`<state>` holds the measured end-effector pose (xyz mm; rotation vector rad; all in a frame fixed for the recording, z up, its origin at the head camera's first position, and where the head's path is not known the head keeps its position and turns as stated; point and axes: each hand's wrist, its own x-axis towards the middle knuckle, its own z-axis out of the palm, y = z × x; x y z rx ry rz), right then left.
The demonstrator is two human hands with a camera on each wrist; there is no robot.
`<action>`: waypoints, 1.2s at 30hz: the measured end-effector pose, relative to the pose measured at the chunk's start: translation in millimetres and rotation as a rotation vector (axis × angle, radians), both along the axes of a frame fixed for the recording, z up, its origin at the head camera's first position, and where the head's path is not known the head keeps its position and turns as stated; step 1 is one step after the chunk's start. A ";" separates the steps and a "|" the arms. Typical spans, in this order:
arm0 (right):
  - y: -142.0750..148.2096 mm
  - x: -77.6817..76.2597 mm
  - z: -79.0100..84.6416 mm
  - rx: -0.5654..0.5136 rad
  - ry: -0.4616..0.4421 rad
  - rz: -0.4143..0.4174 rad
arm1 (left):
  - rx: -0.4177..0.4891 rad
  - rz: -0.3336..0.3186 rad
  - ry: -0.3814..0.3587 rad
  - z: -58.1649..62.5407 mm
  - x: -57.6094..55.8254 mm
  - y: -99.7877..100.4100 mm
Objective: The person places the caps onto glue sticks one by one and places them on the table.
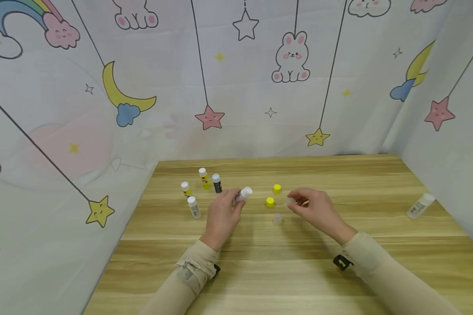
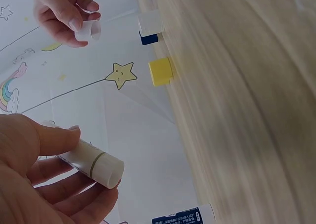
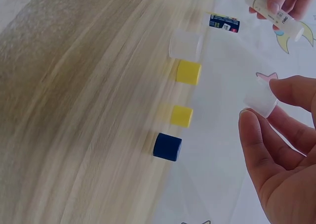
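Observation:
My left hand (image 1: 222, 216) grips a white glue stick (image 1: 243, 194), which is tilted, one end pointing up and to the right. Thumb and fingers lie along its barrel in the left wrist view. Between thumb and fingertips, my right hand (image 1: 319, 210) pinches a translucent cap (image 3: 261, 98) above the table. A second translucent cap (image 1: 277, 218) sits on the wood between the hands. Near it are two yellow caps, one farther back (image 1: 277, 189) and one closer (image 1: 270, 202). A navy cap (image 3: 168, 147) shows beyond them in the right wrist view.
Left of my left hand stand two yellow-labelled glue sticks (image 1: 204, 178), a dark glue stick (image 1: 217, 183) and a white-capped pale one (image 1: 194, 208). Another white glue stick (image 1: 421, 205) stands near the right edge of the wooden table (image 1: 260, 280). A printed curtain (image 1: 252, 87) hangs behind.

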<state>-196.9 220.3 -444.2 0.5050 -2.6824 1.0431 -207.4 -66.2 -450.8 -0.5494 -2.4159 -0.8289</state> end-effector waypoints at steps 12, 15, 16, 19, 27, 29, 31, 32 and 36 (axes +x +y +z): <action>-6.5 -1.7 5.4 -0.026 0.004 0.006 | 0.003 0.011 0.010 1.5 -0.8 1.3; -8.5 -3.4 6.0 -0.044 0.014 0.009 | -0.002 0.011 0.007 1.9 -0.6 2.1; -9.2 -4.1 6.0 -0.048 0.019 0.011 | -0.004 0.011 0.008 2.2 -0.4 2.4; -11.4 -5.8 6.3 -0.059 0.028 0.016 | -0.007 0.005 0.011 1.8 -0.2 3.6; -18.8 -7.4 10.3 -0.080 0.032 0.004 | 0.002 -0.009 0.014 0.4 0.2 5.5; -20.0 -7.7 10.5 -0.088 0.032 0.002 | -0.001 -0.008 0.013 0.4 0.0 5.6; -21.3 -7.8 10.4 -0.098 0.032 0.002 | -0.004 -0.006 0.014 0.2 -0.1 5.8; -22.1 -7.9 10.3 -0.103 0.031 0.002 | -0.006 -0.004 0.013 0.3 0.0 5.9; -25.8 -7.4 11.6 -0.122 0.027 0.006 | -0.013 0.003 0.015 -0.1 0.6 6.9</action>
